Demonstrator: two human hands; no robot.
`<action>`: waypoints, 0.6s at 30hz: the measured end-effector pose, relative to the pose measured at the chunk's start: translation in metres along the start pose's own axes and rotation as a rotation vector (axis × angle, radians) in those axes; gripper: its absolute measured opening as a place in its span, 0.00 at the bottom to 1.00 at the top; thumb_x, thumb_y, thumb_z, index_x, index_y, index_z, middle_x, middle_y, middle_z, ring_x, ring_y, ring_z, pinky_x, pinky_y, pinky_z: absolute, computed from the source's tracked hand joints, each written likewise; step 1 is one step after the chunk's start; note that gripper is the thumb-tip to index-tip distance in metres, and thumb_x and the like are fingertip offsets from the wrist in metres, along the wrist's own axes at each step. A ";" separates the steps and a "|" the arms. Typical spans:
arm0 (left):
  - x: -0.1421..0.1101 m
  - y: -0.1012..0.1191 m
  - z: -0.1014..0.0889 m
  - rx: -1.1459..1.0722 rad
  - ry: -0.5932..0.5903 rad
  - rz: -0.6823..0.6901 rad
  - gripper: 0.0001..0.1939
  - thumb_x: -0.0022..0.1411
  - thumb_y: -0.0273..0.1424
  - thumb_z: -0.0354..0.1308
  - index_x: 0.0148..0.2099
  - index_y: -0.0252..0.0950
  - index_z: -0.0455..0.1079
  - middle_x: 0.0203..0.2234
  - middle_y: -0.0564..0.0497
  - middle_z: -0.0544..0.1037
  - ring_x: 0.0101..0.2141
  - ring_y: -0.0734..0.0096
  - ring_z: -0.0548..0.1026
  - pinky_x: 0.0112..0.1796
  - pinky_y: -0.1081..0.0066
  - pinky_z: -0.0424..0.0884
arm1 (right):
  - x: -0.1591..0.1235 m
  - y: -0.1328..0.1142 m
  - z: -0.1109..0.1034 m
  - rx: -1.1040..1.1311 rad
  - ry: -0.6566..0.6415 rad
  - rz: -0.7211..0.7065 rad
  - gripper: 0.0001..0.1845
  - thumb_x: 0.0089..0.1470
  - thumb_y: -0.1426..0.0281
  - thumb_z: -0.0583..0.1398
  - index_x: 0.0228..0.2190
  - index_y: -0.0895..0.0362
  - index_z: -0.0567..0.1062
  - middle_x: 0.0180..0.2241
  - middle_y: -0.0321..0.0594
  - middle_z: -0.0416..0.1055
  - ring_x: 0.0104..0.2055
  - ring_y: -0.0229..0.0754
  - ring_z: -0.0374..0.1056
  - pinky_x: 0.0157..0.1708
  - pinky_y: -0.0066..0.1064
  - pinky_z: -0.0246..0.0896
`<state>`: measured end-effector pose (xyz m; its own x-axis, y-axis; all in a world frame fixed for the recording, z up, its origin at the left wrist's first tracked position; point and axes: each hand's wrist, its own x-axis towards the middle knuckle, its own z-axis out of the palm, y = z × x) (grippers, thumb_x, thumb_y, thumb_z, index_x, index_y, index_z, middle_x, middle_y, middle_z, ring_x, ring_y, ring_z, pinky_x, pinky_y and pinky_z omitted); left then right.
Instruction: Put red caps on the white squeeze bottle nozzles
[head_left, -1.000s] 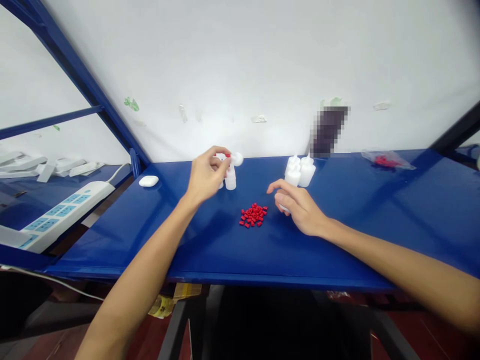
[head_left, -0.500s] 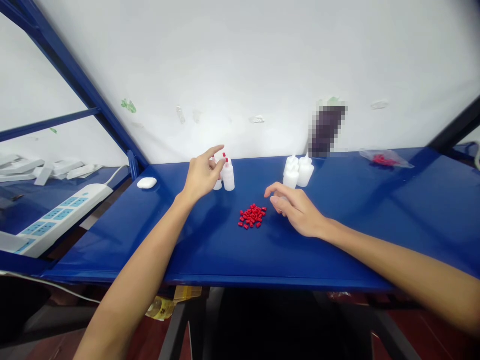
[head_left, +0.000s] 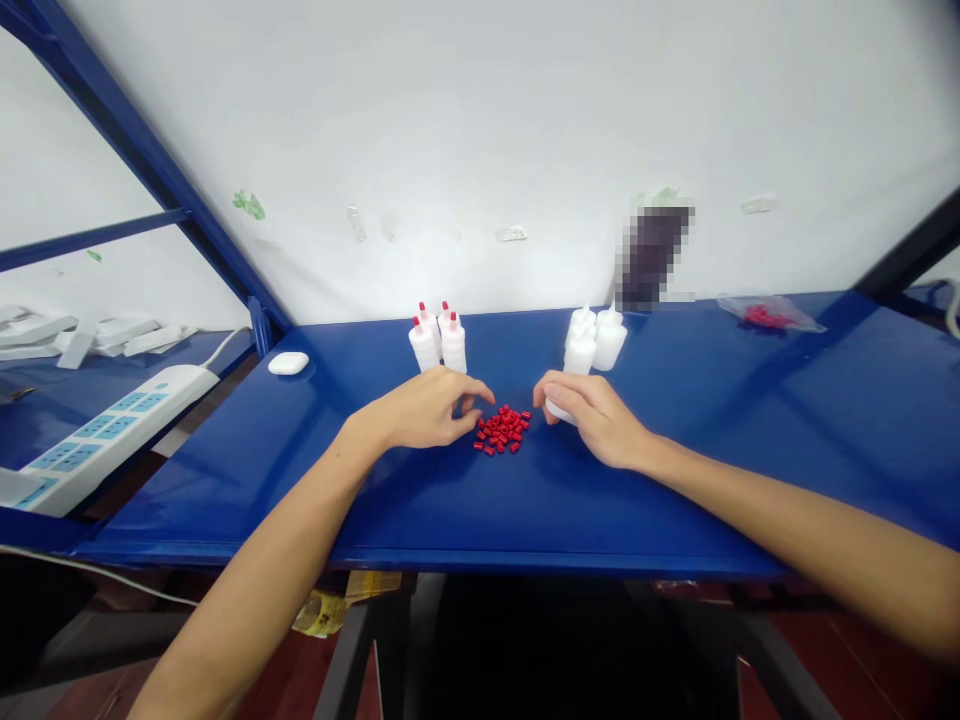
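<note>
My left hand (head_left: pixel 435 408) is at the left edge of a pile of small red caps (head_left: pixel 504 430), thumb and index finger apart with nothing between them. My right hand (head_left: pixel 592 412) is closed around a white squeeze bottle (head_left: pixel 559 410); only its rounded white end shows, and the fingers hide the rest. Behind my left hand stand several white bottles with red caps (head_left: pixel 453 347) on their tips. Beyond my right hand, white bottles with bare nozzles (head_left: pixel 609 342) stand close together, partly covered by the fingers.
A clear bag of red caps (head_left: pixel 769 315) lies at the back right of the blue table (head_left: pixel 712 420). A small white case (head_left: pixel 289 363) is at the left. A white power strip (head_left: pixel 112 430) lies on the lower left surface. A blurred dark object (head_left: pixel 654 258) leans against the wall.
My left hand has left the red-capped bottles and come down toward me, to the pile of caps. My right hand has stayed in place and now closes around a white bottle.
</note>
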<state>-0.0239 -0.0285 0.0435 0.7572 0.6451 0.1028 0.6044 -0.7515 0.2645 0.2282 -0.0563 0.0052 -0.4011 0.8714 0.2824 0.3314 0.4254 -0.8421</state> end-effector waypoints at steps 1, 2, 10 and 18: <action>-0.002 -0.001 -0.001 0.008 -0.019 0.012 0.15 0.63 0.27 0.56 0.51 0.37 0.76 0.33 0.51 0.81 0.29 0.72 0.75 0.33 0.72 0.69 | 0.000 0.000 0.000 -0.015 0.003 -0.002 0.21 0.66 0.58 0.50 0.30 0.56 0.73 0.25 0.36 0.69 0.29 0.41 0.63 0.33 0.33 0.55; -0.004 -0.003 -0.003 0.015 -0.033 0.024 0.15 0.63 0.27 0.57 0.51 0.38 0.76 0.38 0.49 0.81 0.33 0.71 0.76 0.35 0.72 0.70 | 0.000 0.000 0.000 -0.027 0.007 -0.005 0.21 0.66 0.59 0.50 0.29 0.56 0.73 0.26 0.37 0.70 0.29 0.41 0.64 0.33 0.33 0.55; 0.000 -0.008 -0.002 0.058 -0.078 0.079 0.09 0.65 0.26 0.59 0.43 0.38 0.79 0.37 0.49 0.79 0.35 0.70 0.76 0.38 0.71 0.70 | 0.002 -0.004 0.000 -0.161 0.021 -0.127 0.21 0.63 0.63 0.50 0.22 0.57 0.70 0.24 0.37 0.70 0.30 0.41 0.63 0.36 0.34 0.54; 0.007 0.017 0.006 -0.215 0.458 0.123 0.05 0.60 0.25 0.62 0.40 0.34 0.77 0.27 0.54 0.80 0.23 0.80 0.71 0.28 0.77 0.69 | -0.001 0.002 0.003 -0.071 -0.054 -0.142 0.24 0.66 0.56 0.47 0.24 0.56 0.67 0.22 0.36 0.67 0.25 0.38 0.62 0.30 0.31 0.54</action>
<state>-0.0073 -0.0377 0.0428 0.6042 0.5843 0.5418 0.4171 -0.8112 0.4098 0.2269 -0.0567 0.0023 -0.4929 0.7877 0.3697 0.3272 0.5614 -0.7601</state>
